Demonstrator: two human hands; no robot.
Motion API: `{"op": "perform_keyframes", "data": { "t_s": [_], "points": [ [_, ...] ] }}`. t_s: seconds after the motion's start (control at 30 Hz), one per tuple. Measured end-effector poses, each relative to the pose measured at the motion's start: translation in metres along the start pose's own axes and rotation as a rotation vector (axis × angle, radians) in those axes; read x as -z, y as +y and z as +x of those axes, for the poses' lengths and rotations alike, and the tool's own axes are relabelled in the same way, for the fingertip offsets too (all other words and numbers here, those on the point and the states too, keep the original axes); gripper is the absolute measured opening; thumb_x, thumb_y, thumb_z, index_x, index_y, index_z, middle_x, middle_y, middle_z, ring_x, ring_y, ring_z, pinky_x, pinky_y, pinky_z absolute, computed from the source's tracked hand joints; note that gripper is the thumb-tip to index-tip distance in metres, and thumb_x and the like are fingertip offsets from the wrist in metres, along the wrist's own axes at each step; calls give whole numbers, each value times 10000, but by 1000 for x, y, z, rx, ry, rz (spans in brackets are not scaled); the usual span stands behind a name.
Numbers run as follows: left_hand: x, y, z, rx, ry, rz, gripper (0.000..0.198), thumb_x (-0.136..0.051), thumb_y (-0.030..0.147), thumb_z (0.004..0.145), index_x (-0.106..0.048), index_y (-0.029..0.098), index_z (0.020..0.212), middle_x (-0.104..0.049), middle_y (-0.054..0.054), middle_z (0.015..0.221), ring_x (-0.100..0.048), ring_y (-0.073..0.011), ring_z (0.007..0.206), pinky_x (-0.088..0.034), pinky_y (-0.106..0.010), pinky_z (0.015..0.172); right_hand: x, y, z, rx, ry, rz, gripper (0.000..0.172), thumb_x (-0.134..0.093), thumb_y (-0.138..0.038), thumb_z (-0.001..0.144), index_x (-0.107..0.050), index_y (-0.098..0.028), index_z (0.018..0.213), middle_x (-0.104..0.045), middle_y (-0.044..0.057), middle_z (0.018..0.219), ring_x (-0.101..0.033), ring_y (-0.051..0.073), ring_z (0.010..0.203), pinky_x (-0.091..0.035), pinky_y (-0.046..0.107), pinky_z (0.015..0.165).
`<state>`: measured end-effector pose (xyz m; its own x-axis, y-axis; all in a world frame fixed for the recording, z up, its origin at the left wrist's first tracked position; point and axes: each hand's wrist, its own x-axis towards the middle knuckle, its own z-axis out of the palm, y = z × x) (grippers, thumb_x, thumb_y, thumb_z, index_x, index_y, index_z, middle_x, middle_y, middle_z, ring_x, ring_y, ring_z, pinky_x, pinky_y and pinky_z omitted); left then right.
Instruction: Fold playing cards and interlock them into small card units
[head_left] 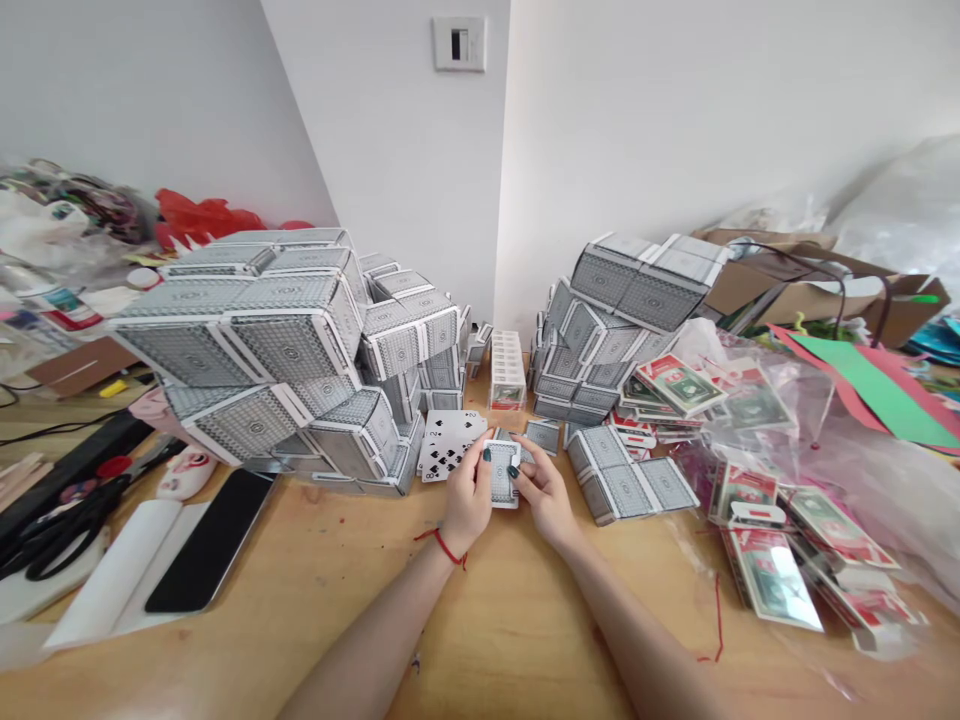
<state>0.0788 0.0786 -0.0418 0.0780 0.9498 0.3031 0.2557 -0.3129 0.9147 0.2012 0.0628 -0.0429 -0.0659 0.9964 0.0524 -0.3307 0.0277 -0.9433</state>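
Note:
Both hands hold grey-backed playing cards (501, 478) upright over the middle of the table, with the patterned back facing me. My left hand (470, 490) grips their left edge, thumb on the back. From the other side my right hand (546, 490) closes on the right edge, its thumb near a small white strip. How many cards are held I cannot tell. Face-up spade cards (448, 440) lie just beyond my left hand. Beside my right hand stands a low block of joined card boxes (626, 475), and a small card piece (541, 436) lies behind it.
Tall stacks of card blocks rise at left (292, 345) and right (637, 285). Between them stands a row of packs (508, 370). Red-and-green card packs (772, 575) and plastic wrap (885, 510) cover the right side. A phone (214, 540) and black scissors (71, 530) lie left.

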Motion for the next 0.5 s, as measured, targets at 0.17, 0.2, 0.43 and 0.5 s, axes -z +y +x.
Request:
{"op": "perform_keyframes", "data": {
  "t_s": [0.17, 0.2, 0.43, 0.5],
  "points": [
    [0, 1, 1, -6, 0, -14, 347, -316, 241, 865, -414, 187, 1193, -493, -81, 1210, -456, -159, 1115, -369, -304, 938, 0, 0, 1, 5, 4, 5, 494, -574, -298, 733, -391, -217, 1185, -504, -36, 593, -440, 110, 518, -360, 225, 515],
    [0, 0, 1, -2, 0, -18, 334, -316, 242, 865, -423, 184, 1176, -509, -82, 1187, -475, -158, 1089, -384, -302, 919, 0, 0, 1, 7, 3, 6, 484, -575, -296, 733, -396, -217, 1176, -500, -39, 586, -432, 107, 508, -354, 221, 508],
    [0, 0, -1, -7, -7, -6, 286, -324, 252, 862, -446, 178, 1110, -550, -83, 1100, -520, -159, 1005, -411, -285, 854, 0, 0, 1, 3, -3, 6, 414, -574, -302, 739, -414, -222, 1112, -497, -43, 571, -425, 100, 482, -344, 213, 484],
    [0, 1, -1, -3, -11, -7, 281, -326, 252, 861, -448, 178, 1103, -554, -83, 1091, -525, -159, 993, -414, -282, 843, 0, 0, 1, -3, -9, 11, 397, -575, -312, 739, -416, -223, 1091, -515, -38, 584, -441, 104, 490, -354, 216, 492]
  ]
}}
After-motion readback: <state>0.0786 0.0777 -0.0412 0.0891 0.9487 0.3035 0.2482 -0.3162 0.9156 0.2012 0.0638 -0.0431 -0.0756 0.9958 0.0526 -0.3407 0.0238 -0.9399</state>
